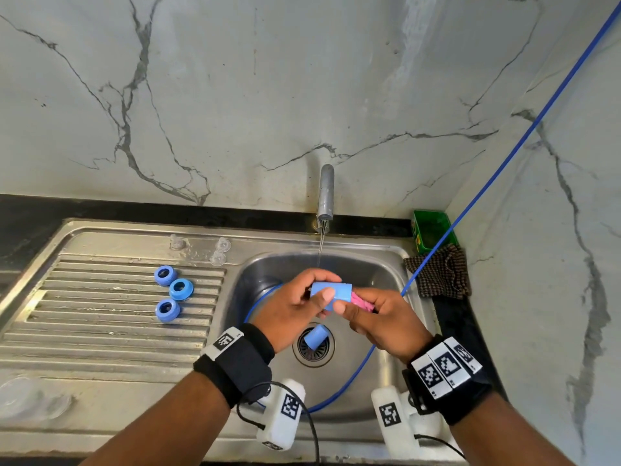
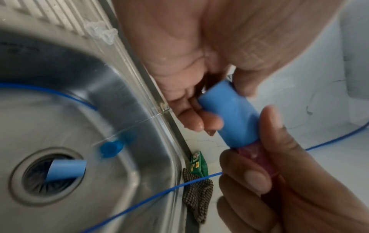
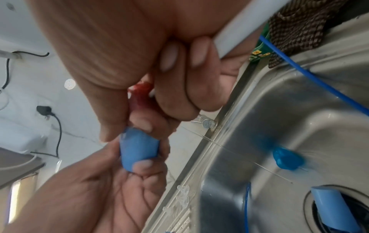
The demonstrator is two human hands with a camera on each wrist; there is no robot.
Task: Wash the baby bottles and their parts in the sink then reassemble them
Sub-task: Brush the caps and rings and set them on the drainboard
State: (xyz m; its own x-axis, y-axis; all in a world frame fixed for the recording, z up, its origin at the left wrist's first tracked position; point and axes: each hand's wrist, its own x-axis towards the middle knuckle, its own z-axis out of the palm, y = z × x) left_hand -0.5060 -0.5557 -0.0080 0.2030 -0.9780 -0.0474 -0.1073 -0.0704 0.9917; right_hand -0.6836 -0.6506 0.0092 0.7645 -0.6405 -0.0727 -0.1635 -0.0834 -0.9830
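Over the sink basin (image 1: 386, 375), the left hand (image 1: 295, 307) grips a blue bottle body (image 1: 331, 294), its fingers (image 2: 207, 121) curled under it and the thumb across the near side. The right hand (image 1: 383, 321) pinches a pink scrubber (image 1: 363, 302) at the bottle's open end, its fingers (image 3: 175, 97) tightly curled around the pink wad. Below them, a second blue bottle body (image 1: 316, 337) lies tilted on the drain strainer (image 1: 304, 356). A blue hose (image 1: 349, 381) loops around the basin. On the ribbed drainboard (image 1: 100, 324) to the left sit three blue collar rings (image 1: 178, 289), and beyond them three clear nipples (image 1: 218, 253). Water runs from the tap (image 1: 326, 193) at the back.
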